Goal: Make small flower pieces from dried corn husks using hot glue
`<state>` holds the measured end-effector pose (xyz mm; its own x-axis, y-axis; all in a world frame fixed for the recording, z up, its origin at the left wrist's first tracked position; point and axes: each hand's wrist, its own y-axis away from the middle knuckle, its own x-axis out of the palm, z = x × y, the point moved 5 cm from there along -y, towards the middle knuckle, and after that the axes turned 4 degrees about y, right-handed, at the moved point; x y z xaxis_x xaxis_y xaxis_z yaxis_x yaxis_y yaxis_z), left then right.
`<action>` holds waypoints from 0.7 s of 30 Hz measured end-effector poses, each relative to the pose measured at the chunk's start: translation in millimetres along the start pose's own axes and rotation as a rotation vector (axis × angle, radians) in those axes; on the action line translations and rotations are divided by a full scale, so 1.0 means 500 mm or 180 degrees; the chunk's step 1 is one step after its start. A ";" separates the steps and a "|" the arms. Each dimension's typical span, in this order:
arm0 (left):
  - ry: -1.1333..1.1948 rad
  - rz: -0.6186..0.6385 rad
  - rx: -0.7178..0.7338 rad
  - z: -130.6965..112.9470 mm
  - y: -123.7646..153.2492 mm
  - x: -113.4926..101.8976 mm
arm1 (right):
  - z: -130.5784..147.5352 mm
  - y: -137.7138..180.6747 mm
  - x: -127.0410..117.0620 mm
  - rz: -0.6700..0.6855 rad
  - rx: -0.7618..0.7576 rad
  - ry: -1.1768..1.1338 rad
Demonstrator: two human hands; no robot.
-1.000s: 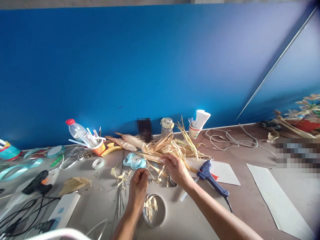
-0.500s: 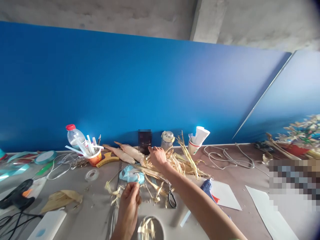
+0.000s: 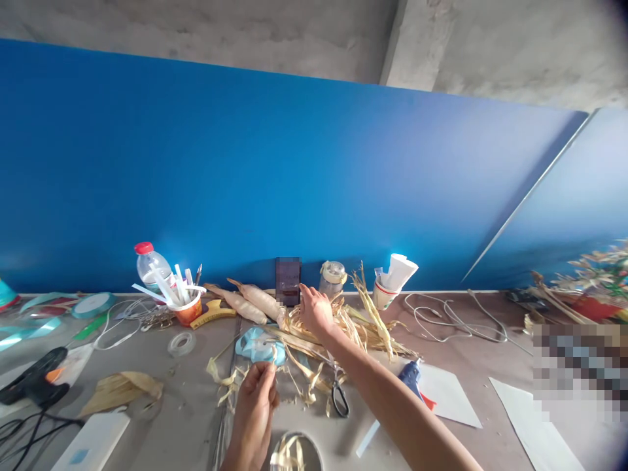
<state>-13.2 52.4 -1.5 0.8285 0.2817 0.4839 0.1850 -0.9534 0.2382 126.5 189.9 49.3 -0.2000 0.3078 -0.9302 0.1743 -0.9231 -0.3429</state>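
My left hand (image 3: 255,409) is closed in a pinch near the front, with a small pale strip of corn husk (image 3: 274,354) poking up from the fingertips. My right hand (image 3: 317,311) reaches to the back, fingers stretched out and holding nothing. Its fingertips are by the right edge of a dark phone (image 3: 288,282) propped against the blue panel; whether they touch cannot be made out. Under that hand spreads a heap of dry corn husks (image 3: 353,330). A light blue bundle (image 3: 260,345) lies just beyond my left hand. Scissors (image 3: 339,398) rest beneath my right forearm.
A cup of white sticks (image 3: 188,313) and a bottle (image 3: 151,267) stand left. A jar (image 3: 332,278) and a paper cup (image 3: 385,294) stand behind the husks. Glue guns lie at right (image 3: 411,376) and left (image 3: 36,379). A bowl of husk strips (image 3: 318,451) sits at the front.
My right hand has drawn slightly to the right, off the phone's lower corner. The phone's screen looks a little lighter. My left hand keeps its pinch, and the view has shifted slightly.
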 end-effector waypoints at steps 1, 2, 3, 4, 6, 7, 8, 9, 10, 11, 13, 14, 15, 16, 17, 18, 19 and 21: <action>-0.0023 -0.0010 -0.0007 0.000 0.000 0.000 | -0.001 0.016 -0.008 -0.0139 0.0023 -0.0147; -0.0044 -0.0019 -0.0012 0.001 0.000 -0.001 | -0.003 0.035 -0.017 -0.0307 0.0044 -0.0357; -0.0059 -0.0031 -0.0012 0.002 0.000 -0.001 | -0.005 0.057 -0.027 -0.0475 0.0036 -0.0618; -0.0069 -0.0041 -0.0007 0.002 0.000 -0.002 | -0.008 0.081 -0.038 -0.0628 0.0034 -0.0883; -0.0064 -0.0033 0.0017 0.004 0.000 -0.002 | -0.017 0.137 -0.056 -0.0757 -0.0009 -0.1310; -0.0050 -0.0024 0.0029 0.004 0.000 -0.001 | -0.024 0.166 -0.065 -0.0774 0.0005 -0.1468; -0.0031 -0.0021 0.0042 0.004 0.001 -0.001 | -0.032 0.195 -0.073 -0.0734 0.0011 -0.1586; -0.0007 -0.0020 0.0054 0.004 0.002 0.000 | -0.041 0.223 -0.081 -0.0660 0.0059 -0.1677; 0.0017 -0.0016 0.0058 0.004 0.003 0.001 | -0.052 0.250 -0.088 -0.0557 0.0130 -0.1738; 0.0050 -0.0018 0.0086 0.003 0.004 0.001 | -0.063 0.274 -0.096 -0.0473 0.0211 -0.1765; 0.0089 0.0030 0.0094 0.004 0.006 0.005 | -0.082 0.314 -0.113 -0.0291 0.0293 -0.1753; 0.0090 0.0054 0.0093 0.005 0.006 0.007 | -0.088 0.329 -0.121 -0.0214 0.0304 -0.1707; 0.0093 0.0117 0.0078 0.007 0.006 0.009 | -0.092 0.340 -0.128 -0.0146 0.0297 -0.1637; 0.0105 0.0124 0.0062 0.010 0.006 0.009 | -0.094 0.349 -0.134 -0.0093 0.0282 -0.1552; 0.0138 0.0160 0.0052 0.012 0.005 0.010 | -0.093 0.355 -0.139 -0.0057 0.0259 -0.1466; 0.0188 0.0194 0.0054 0.014 0.003 0.010 | -0.091 0.359 -0.141 -0.0031 0.0231 -0.1388; 0.0225 0.0233 0.0058 0.016 0.001 0.009 | -0.088 0.361 -0.142 -0.0013 0.0195 -0.1326; 0.0231 0.0284 0.0034 0.019 -0.004 0.006 | -0.079 0.361 -0.136 0.0005 0.0135 -0.1234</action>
<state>-5.8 54.2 -8.7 0.8016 0.2024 0.5625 0.1182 -0.9760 0.1828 209.5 11.5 45.8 -0.5508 0.2038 -0.8094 0.1364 -0.9347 -0.3282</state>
